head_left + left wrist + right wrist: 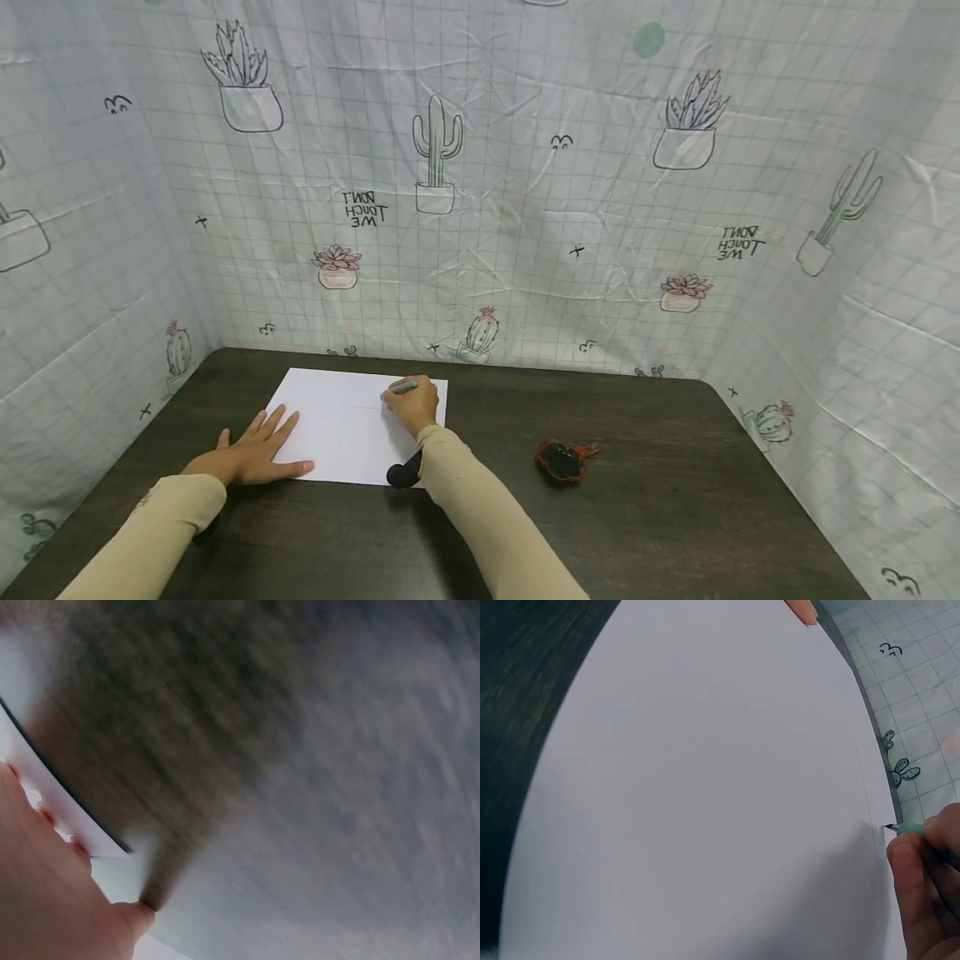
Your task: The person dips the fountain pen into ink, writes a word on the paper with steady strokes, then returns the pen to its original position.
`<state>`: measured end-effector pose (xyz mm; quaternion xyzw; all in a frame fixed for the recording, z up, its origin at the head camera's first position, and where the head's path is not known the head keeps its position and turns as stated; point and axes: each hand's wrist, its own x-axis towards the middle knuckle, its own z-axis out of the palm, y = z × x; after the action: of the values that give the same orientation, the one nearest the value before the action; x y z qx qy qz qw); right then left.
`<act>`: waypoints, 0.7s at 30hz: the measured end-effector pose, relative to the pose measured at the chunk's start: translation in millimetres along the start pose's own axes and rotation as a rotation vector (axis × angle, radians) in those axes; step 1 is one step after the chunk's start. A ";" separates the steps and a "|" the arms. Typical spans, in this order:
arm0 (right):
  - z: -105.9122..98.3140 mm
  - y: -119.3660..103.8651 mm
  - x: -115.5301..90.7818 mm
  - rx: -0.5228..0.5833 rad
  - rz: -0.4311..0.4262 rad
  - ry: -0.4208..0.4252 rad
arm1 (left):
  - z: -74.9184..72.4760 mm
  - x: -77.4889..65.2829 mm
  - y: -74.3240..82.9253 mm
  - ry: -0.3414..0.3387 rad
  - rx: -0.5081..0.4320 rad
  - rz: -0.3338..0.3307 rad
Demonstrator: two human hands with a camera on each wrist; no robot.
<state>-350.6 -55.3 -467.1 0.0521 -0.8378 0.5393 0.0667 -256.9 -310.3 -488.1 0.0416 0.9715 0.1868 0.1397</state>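
Note:
A white sheet of paper lies flat on the dark table. My left hand rests on its left edge with fingers spread and thumb stretched along the near corner; part of that hand shows in the left wrist view. Over the sheet's right part, my right hand grips a green pen. In the right wrist view, thumb and fingers pinch the pen close to its dark tip, near the paper. A thin straight line runs along the sheet beside the tip.
To the right on the wooden table sits a small black and orange object, its kind unclear. A white grid-patterned cloth with cactus drawings hangs behind and on both sides. A black strap piece shows beneath the right wrist.

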 end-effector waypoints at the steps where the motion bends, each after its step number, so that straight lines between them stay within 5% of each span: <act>1: -0.3 0.1 -0.3 -0.003 -0.004 -0.002 | 0.3 0.1 0.1 0.000 0.001 0.001; 21: -3.4 4.9 -6.3 0.001 -0.029 -0.048 | 5.0 6.1 -7.1 0.023 0.009 0.006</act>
<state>-345.0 -50.0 -471.2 0.0774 -0.8380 0.5375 0.0543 -261.6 -314.4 -496.8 0.0432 0.9738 0.1832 0.1279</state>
